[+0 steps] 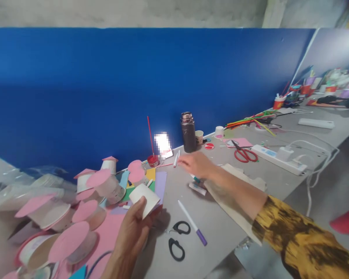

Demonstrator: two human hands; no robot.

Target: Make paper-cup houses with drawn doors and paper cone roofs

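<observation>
My left hand (135, 226) is closed around a small white paper cup (145, 197), tilted, with the thumb on its side. Stretched across the table, my right hand (196, 162) has its blurred fingers bent down beside two white markers (176, 159); whether they grip one is unclear. Under the right wrist lie a green-banded pen (195, 178) and a small white piece (197, 188). Between the hands is a white marker with a purple end (192, 222), next to black-handled scissors (177, 248) whose blades are partly hidden.
Several paper cups with pink discs (69, 242) crowd the left side. A dark thermos (188, 133) stands by the blue partition (104, 89). Red-handled scissors (246, 155), a power strip (279, 159) with cables and colourful pipe cleaners (250, 119) lie on the right. Beige cloth (229, 209) lies beneath my right forearm.
</observation>
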